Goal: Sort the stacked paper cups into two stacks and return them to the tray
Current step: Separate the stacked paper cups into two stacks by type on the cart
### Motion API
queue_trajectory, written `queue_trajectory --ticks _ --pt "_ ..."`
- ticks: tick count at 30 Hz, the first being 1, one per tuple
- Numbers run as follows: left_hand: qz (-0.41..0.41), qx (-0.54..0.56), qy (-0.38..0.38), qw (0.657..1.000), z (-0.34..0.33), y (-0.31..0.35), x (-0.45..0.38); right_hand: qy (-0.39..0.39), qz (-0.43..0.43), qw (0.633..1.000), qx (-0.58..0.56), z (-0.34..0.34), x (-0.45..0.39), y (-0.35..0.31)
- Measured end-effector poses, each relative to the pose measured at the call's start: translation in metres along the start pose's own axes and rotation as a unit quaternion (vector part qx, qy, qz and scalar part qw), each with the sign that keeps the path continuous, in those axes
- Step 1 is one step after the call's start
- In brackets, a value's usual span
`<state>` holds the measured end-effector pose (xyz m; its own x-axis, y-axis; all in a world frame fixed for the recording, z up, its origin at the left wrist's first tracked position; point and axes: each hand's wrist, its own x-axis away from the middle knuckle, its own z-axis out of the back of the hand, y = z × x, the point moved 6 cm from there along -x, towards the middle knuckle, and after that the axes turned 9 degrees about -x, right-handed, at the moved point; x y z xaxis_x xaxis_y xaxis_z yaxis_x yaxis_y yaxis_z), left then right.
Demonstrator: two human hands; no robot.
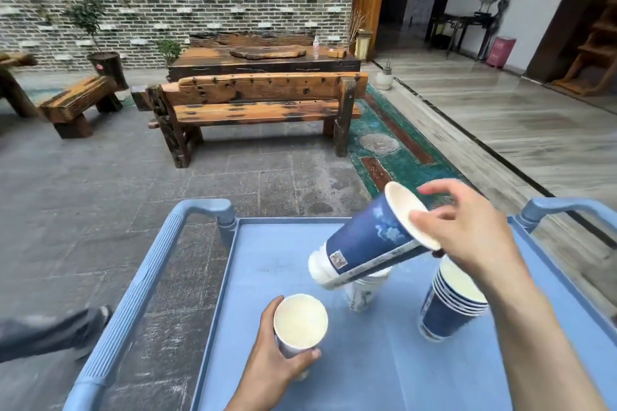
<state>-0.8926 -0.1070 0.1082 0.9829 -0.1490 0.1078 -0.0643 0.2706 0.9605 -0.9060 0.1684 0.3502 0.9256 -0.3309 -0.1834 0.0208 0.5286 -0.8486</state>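
My right hand [467, 230] grips the rim of a mixed stack of cups [364, 240], dark blue outermost with white cups sticking out at its lower end, held tilted above the blue tray [267, 264]. My left hand [270, 367] holds a single white cup [300, 320] upright near the tray's front. A stack of several blue cups [447, 307] stands on the tray at the right, leaning slightly. A white patterned cup [362, 294] stands on the tray under the tilted stack, partly hidden by it.
The tray tops a blue cart with handles at the left [147, 264] and right [567, 207]. A person's leg and shoe [56, 327] are on the stone floor to the left. A wooden bench [253, 103] stands beyond the cart.
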Motion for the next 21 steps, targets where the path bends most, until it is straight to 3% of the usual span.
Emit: queue_trajectory --ticks 4,7,12,16,21 --pt "-0.017 -0.03 0.031 0.999 0.003 0.001 -0.006 0.169 0.006 0.986 -0.003 0.104 0.006 0.004" --pt "-0.027 -0.054 0.033 0.998 -0.001 -0.001 -0.013 0.225 -0.032 0.974 0.019 0.14 0.011 0.029" --pt "-0.023 -0.051 0.023 0.998 -0.002 -0.004 -0.017 0.238 -0.079 0.964 0.084 0.139 0.013 0.064" --pt "-0.013 -0.036 0.022 0.999 0.001 0.004 -0.015 0.189 -0.118 0.966 0.134 0.115 0.005 0.089" --pt "-0.061 -0.019 0.043 0.997 0.019 0.052 -0.026 0.137 -0.148 0.962 0.184 0.082 0.0 0.124"
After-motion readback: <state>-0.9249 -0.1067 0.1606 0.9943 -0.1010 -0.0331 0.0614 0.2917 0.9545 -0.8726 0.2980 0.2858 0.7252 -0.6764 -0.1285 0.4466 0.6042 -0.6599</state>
